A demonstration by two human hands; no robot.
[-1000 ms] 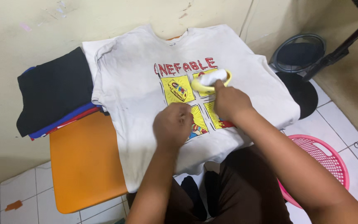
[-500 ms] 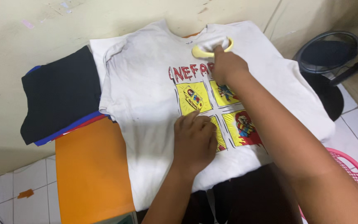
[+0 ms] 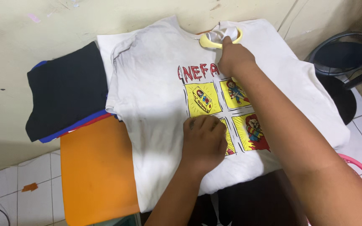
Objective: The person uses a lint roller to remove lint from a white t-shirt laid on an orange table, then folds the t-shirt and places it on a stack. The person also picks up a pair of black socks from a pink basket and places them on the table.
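Right hand (image 3: pixel 234 58) is gripping the small yellow-and-white iron (image 3: pixel 220 37) at the far collar of the white printed cotton T-shirt (image 3: pixel 156 96), left hand (image 3: pixel 204 144) pressing flat, fingers together, on the near print; best keeping the fabric taut while gliding slowly.

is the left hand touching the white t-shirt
Touching. The head view shows the left hand lying flat on the white t-shirt, its fingers pressed onto the printed panels with no gap visible.

No packages, labels, signs or screens in view. Nearest thing to one: printed graphic (image 3: pixel 227 113) on shirt front, four yellow panels, red lettering at 12 o'clock.
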